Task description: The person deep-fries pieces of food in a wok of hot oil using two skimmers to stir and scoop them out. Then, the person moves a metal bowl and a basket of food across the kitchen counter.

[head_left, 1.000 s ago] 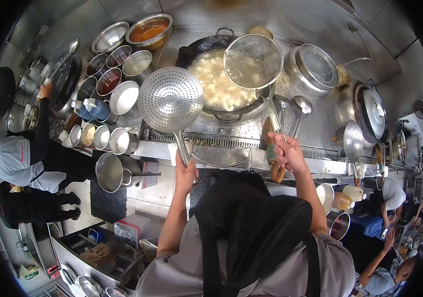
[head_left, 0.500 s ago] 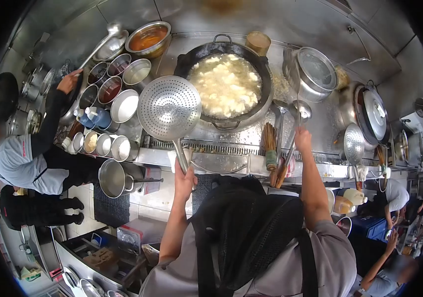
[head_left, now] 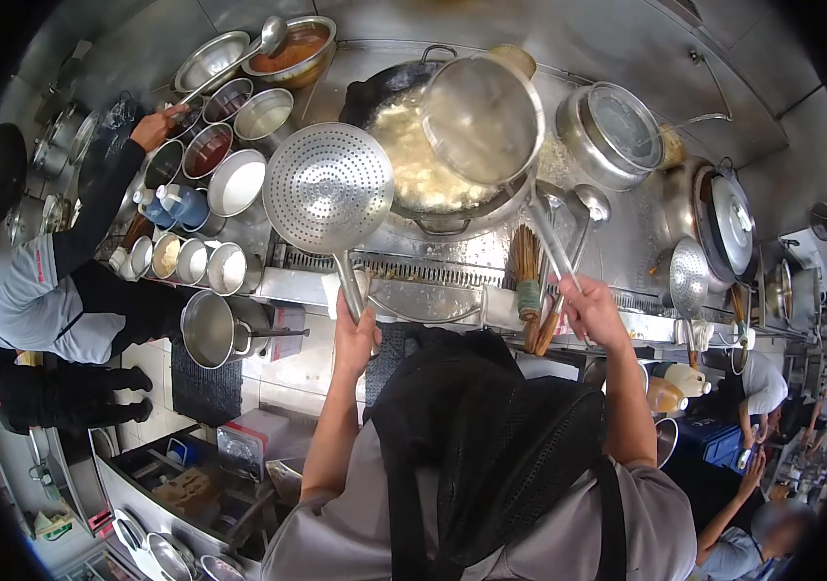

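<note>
My left hand [head_left: 357, 334] is closed around the handle of a perforated skimmer [head_left: 328, 189], its round metal head held to the left of the wok [head_left: 363, 105]. In my right hand [head_left: 592, 308] is the long handle of a fine mesh strainer [head_left: 484, 118]. The strainer's round head hangs above the right half of the wok and partly hides it. Pale, lumpy food pieces [head_left: 399, 140] bubble in oil below. Whether the strainer touches the wok rim I cannot tell.
Metal tubs with sauces and powders [head_left: 237, 182] stand left of the wok. A co-worker's hand [head_left: 157, 128] holds a ladle [head_left: 273, 37] near a bowl of orange liquid [head_left: 302, 48]. A bamboo brush [head_left: 526, 271], another ladle [head_left: 591, 201] and a lidded pot [head_left: 616, 136] lie to the right.
My right hand has come down slightly, and the strainer, edge-on before, has swung left over the wok with its face showing. The co-worker's ladle has moved right, toward the orange bowl.
</note>
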Demonstrator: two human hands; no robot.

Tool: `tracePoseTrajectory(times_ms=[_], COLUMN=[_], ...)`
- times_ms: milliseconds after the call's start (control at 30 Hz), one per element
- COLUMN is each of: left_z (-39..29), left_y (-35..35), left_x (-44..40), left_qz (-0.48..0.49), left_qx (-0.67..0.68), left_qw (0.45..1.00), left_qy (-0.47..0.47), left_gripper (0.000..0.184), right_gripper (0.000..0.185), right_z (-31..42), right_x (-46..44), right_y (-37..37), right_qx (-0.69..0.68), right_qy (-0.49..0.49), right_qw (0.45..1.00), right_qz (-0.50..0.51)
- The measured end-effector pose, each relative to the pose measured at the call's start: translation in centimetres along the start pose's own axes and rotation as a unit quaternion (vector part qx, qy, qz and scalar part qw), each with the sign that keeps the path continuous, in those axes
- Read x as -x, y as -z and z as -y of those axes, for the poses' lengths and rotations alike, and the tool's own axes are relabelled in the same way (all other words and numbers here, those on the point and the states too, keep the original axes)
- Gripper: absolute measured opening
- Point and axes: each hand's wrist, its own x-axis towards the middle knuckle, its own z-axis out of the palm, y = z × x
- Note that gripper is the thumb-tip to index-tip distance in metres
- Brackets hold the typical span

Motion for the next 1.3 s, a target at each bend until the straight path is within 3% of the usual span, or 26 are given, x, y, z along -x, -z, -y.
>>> tracePoseTrajectory(times_ms=[67, 167, 300, 400, 500, 633, 900, 1033, 1067, 1167, 1300], left_z=[-0.2, 0.1, 0.5, 0.3, 0.6, 0.3, 0.8, 1.6, 1.7, 1.9, 1.3], left_y=[0.0, 0.2, 0.2, 0.2, 0.5, 0.4, 0.7, 0.9, 0.9, 0.8, 0.5], left_x=[0.1, 0.0, -0.1, -0.1, -0.1, 0.0, 0.0, -0.5, -0.5, -0.6, -0.2], left_qz=[0.001, 0.012, 0.014, 0.014, 0.015, 0.015, 0.016, 0.019, 0.021, 0.015, 0.007], left_qx=[0.002, 0.01, 0.029, 0.029, 0.025, 0.017, 0.009, 0.023, 0.024, 0.027, 0.028], left_qw=[1.0, 1.0, 0.999, 0.999, 1.0, 1.0, 1.0, 0.999, 0.999, 0.999, 0.999], left_qy=[-0.004, -0.006, -0.014, -0.015, -0.012, -0.006, -0.017, -0.021, -0.02, -0.023, -0.02], left_gripper=[0.065, 0.066, 0.066, 0.066, 0.066, 0.065, 0.063, 0.066, 0.066, 0.065, 0.061], right_gripper=[0.04, 0.035, 0.027, 0.028, 0.027, 0.033, 0.035, 0.031, 0.033, 0.036, 0.029], right_z=[-0.6, -2.8, -3.9, -5.1, -4.6, -5.5, -2.7, -3.5, -4.3, -3.1, -4.2], right_x=[0.4, -0.4, -2.2, -3.5, -3.7, -4.9, -6.6, -9.8, -11.1, -13.3, -17.1], right_y=[0.2, 0.3, -1.2, -2.5, -2.8, -2.6, -1.6, 0.7, 1.5, 1.5, 0.7], right_qx=[0.04, 0.223, 0.321, 0.316, 0.283, 0.226, 0.271, 0.358, 0.386, 0.249, -0.051], right_qy=[-0.021, 0.058, 0.126, 0.192, 0.129, 0.137, 0.123, 0.157, 0.204, 0.045, 0.015], right_qw=[0.998, 0.973, 0.935, 0.918, 0.935, 0.938, 0.916, 0.878, 0.854, 0.947, 0.998], right_qz=[0.05, 0.013, -0.087, -0.143, -0.172, -0.222, -0.268, -0.276, -0.283, -0.2, -0.025])
